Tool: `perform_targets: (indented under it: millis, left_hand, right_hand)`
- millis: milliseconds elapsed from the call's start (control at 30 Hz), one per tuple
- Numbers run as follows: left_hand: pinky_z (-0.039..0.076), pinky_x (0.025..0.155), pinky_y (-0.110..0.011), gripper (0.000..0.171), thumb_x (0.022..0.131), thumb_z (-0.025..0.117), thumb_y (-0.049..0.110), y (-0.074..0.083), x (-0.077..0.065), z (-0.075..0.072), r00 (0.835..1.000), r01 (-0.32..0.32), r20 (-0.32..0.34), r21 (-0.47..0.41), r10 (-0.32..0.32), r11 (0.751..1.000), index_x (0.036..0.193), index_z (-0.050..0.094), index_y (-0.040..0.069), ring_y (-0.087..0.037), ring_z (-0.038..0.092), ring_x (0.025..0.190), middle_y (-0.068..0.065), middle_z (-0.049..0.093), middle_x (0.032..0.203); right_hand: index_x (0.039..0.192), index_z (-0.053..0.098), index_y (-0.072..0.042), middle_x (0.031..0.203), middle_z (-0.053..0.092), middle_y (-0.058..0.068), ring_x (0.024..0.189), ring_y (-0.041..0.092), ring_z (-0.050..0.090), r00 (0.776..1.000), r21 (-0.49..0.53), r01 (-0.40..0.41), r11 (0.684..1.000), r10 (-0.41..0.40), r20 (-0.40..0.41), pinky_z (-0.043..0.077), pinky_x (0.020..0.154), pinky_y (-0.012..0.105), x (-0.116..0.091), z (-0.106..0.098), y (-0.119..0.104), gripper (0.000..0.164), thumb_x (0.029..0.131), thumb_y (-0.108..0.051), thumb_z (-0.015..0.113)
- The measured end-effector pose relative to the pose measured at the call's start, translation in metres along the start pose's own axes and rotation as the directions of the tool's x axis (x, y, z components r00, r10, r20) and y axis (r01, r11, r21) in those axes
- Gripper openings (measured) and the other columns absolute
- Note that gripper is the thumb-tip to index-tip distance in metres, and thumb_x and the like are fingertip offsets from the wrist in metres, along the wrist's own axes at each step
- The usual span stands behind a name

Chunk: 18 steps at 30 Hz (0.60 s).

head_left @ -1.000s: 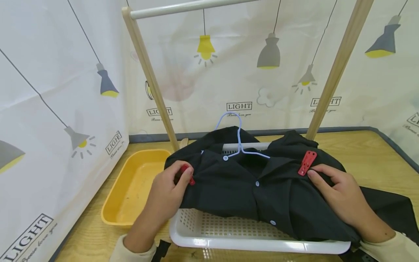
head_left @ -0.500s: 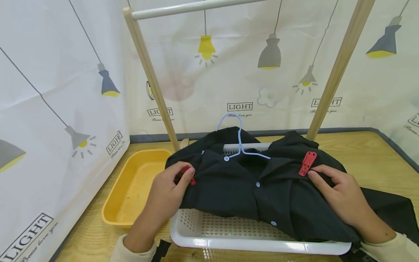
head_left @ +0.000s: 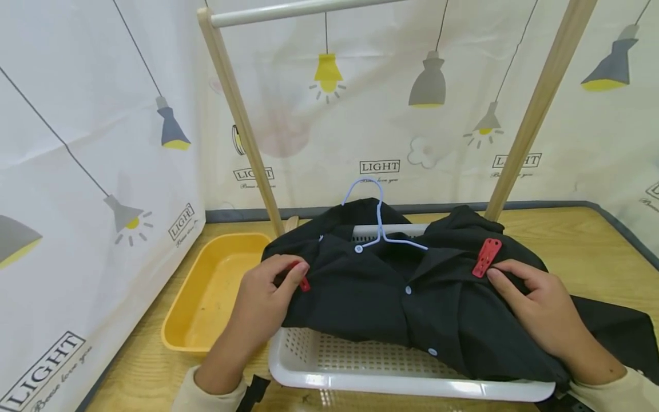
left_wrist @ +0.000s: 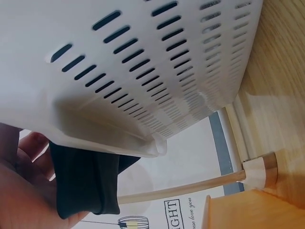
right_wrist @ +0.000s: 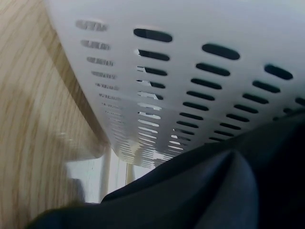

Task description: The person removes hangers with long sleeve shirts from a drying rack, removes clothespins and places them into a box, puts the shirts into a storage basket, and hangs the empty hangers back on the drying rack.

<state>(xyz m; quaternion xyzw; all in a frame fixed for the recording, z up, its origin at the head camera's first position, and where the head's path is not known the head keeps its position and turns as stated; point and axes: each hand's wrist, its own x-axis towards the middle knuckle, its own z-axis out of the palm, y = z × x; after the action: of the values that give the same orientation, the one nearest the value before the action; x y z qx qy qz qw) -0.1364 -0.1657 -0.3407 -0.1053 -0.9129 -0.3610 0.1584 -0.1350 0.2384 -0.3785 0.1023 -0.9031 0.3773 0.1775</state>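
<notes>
Backdrop (head_left: 329,131): from my end I see pale sheeting printed with lamps and "LIGHT" signs, running behind and along the left.
Counter (head_left: 571,243): wood-grained, carrying everything I am looking at.
Clothes rack (head_left: 547,86): wooden posts and a white bar, standing behind the work.
Black shirt (head_left: 355,292): it lies across a white basket (head_left: 401,384) — collar toward the rack, more black cloth spread beyond my right forearm.
White basket: perforated, its front rim bare below the shirt; both wrist views show me its slotted side.
Yellow tray (head_left: 211,297): just beside the basket on the left.
Blue hanger (head_left: 381,220): hook raised above the collar, arms running into the shirt.
Left hand (head_left: 268,297): its thumb and forefinger pinch the left red clip (head_left: 306,284) at the shirt's shoulder, hiding much of it.
Right hand (head_left: 538,303): its thumb and forefinger pinch the shirt's cloth just beside the right red clip (head_left: 487,257); my right wrist view is filled low down by blurred dark cloth.
Right red clip: on the shirt's other shoulder, tilted — mostly uncovered.
Buttons (head_left: 408,290): pale, down the shirt front.
</notes>
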Motion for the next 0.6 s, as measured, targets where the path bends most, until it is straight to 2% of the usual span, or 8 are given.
perform_targets:
  millis: [367, 600]
  left_hand:
    - [0.057, 0.083, -0.034, 0.021, 0.098, 0.064, 0.032, 0.0018, -0.0007, 0.0017, 1.000, -0.011, -0.029, -0.006, 0.011, 1.000, 0.106, 0.075, 0.015, -0.011, 0.063, 0.086, 0.003, 0.071, 0.093]
    - [0.058, 0.081, -0.031, 0.020, 0.097, 0.064, 0.030, 0.0013, -0.0006, 0.0018, 0.996, -0.043, -0.075, -0.032, 0.040, 0.999, 0.104, 0.076, 0.015, -0.009, 0.064, 0.086, 0.004, 0.072, 0.092]
  right_hand:
    - [0.106, 0.072, -0.014, 0.095, 0.070, -0.008, 0.085, -0.010, 0.052, 1.000, 0.000, 0.008, 1.000, -0.008, -0.008, 0.040, 0.074, 0.008, -0.0025, 0.0009, 0.0009, 0.013, 0.098, -0.022, 0.065]
    - [0.106, 0.072, -0.015, 0.094, 0.068, -0.016, 0.084, -0.008, 0.054, 1.000, 0.011, 0.008, 1.000, -0.008, -0.002, 0.041, 0.072, 0.009, -0.0013, 0.0009, 0.0006, 0.012, 0.098, -0.021, 0.065]
